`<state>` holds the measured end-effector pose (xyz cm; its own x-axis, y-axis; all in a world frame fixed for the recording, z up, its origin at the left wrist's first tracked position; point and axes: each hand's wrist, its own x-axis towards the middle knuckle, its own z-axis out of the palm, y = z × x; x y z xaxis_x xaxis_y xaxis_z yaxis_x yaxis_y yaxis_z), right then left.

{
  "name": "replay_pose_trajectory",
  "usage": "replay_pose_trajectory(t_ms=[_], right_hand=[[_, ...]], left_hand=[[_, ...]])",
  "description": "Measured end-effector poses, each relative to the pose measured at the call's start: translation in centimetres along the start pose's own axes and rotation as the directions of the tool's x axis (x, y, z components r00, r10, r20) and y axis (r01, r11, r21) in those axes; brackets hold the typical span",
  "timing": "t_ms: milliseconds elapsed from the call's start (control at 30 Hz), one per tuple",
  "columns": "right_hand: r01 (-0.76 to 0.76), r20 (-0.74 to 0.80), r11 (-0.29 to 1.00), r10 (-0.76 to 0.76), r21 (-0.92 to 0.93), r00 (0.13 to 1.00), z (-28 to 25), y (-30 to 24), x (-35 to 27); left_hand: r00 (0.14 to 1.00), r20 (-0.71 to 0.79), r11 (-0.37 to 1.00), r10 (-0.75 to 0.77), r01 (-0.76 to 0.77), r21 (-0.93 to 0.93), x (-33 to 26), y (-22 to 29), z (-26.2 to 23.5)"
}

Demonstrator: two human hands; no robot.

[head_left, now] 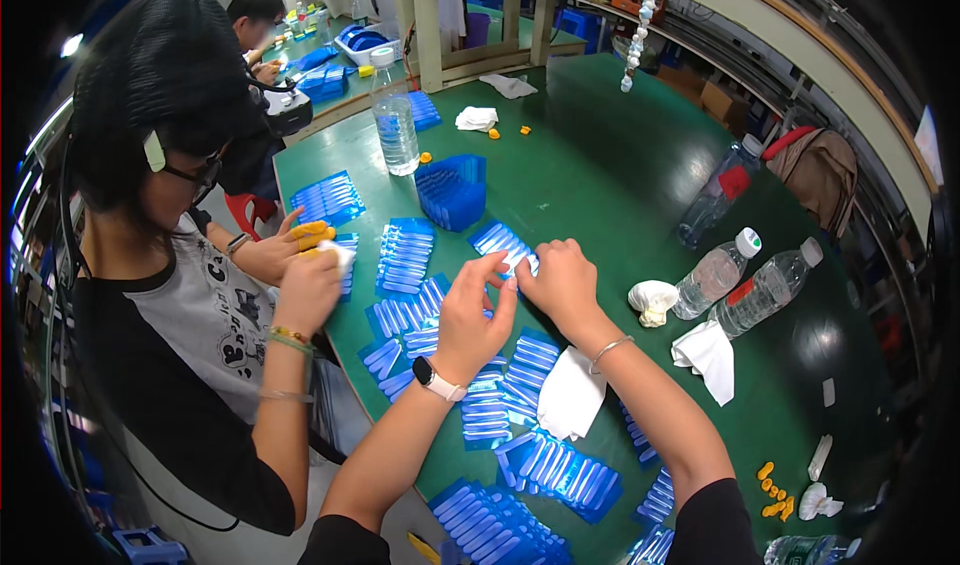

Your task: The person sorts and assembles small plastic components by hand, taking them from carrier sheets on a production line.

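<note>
Workbench: green table top [620, 165] in a busy workshop, strewn with blue plastic trays of small pale parts; shelving and crates stand behind it.

Landmark: the stack of upright blue trays [452, 191] near the middle of the bench; places below are told from it.

Head view, thing in hand: a blue tray strip [503, 243] lies just in front of the stack, toward the person, with both hands meeting at its near end.

Left hand [470, 315]: raised off the bench, wrist bent back, a watch on it; thumb and forefinger are closed in a pinch at the strip's edge.

Right hand [562, 280]: knuckles up, fingers curled down onto the same strip, touching the left fingertips; whether it pinches a part or only presses the strip, I cannot tell.

Nearby: a white cloth [570, 393] lies under the right forearm, nearer the person than the stack; more filled trays [560, 473] sit closer still.

Neighbour: a co-worker's hands [310, 265], left of the stack, work with yellow fingertip covers on another tray.

Risk: the forearms hang low over the loose trays, so I judge a sweep could scatter them.

Risk: clear water bottles [745, 283] stand right of the stack; a nudge could roll one.

Risk: a tiny part could slip from that bare pinch.
</note>
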<state>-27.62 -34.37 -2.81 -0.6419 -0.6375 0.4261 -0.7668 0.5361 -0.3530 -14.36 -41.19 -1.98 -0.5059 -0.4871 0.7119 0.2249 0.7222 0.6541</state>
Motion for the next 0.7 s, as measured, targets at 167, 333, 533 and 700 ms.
replay_pose_trajectory(t_ms=[167, 333, 533, 700], right_hand=[[0.157, -0.078, 0.966, -0.176, -0.203, 0.981, 0.2, -0.2, -0.4], [0.043, -0.098, 0.996, -0.036, 0.075, 0.995, -1.4, 0.4, -0.1], [0.127, -0.028, 0.955, -0.124, 0.269, 0.992, -11.8, 0.9, -7.3], [-0.140, 0.026, 0.973, 0.138, 0.185, 0.990, -22.2, 2.9, -21.3]], left_hand=[[0.998, 0.029, 0.998, 0.051, -0.052, 0.029, -0.1, 0.3, -0.1], [0.973, -0.014, 0.971, 0.231, -0.229, 0.065, 0.2, 1.1, -0.4], [0.936, -0.047, 0.936, 0.348, -0.345, 0.065, -0.1, 1.3, -0.8], [0.931, -0.001, 0.931, 0.364, -0.363, 0.043, -0.7, 1.6, -0.9]])
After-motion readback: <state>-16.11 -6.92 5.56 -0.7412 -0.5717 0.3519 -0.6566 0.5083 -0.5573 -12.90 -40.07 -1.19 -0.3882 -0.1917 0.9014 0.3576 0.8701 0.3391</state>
